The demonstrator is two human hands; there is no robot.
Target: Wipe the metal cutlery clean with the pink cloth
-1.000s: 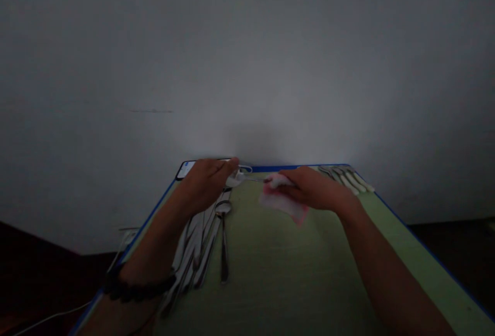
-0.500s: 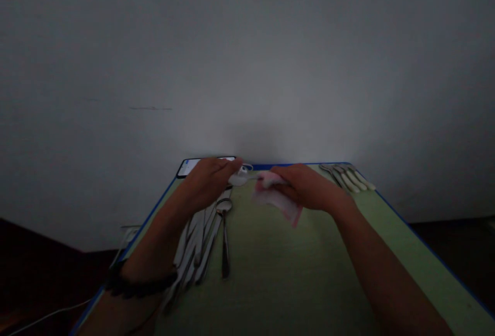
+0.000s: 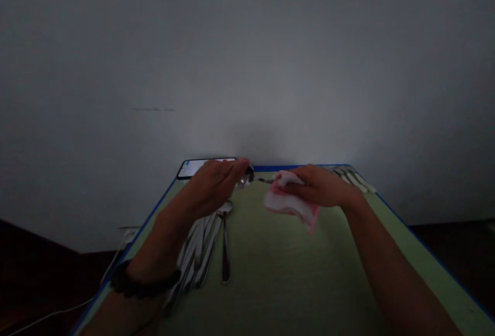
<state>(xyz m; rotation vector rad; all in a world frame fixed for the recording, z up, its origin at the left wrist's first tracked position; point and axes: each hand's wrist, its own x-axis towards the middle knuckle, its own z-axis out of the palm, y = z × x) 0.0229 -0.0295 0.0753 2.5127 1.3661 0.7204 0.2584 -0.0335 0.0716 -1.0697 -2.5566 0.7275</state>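
Currently, my left hand (image 3: 211, 184) grips a spoon (image 3: 248, 174) at its bowl, with the thumb and fingers drawn together; the exact contact of each finger is hidden. My right hand (image 3: 323, 187) is closed around a pink-and-white cloth (image 3: 288, 206), folded over the handle. The spoon is held above the far part of the green table (image 3: 278, 274), roughly level between both hands: bowl at the left, bare neck in the middle, remainder concealed by cloth and fingers.

Step in hand, as I judge it: wiping the handle. How far the cloth has covered the metal, I cannot tell.

Next move, as a judgement: a further stroke calls for a steady left grip on the bowl and light, even pressure through the cloth along the handle. Excess pull could slip the bowl from my fingers.

Reference positions: a second spoon (image 3: 226, 248) lies on the table beside a pile of cutlery (image 3: 198, 251), near my left forearm. White-handled cutlery (image 3: 359, 180) lies at the far right corner. A phone (image 3: 190, 168) lies at the far left corner, just beyond my left hand.
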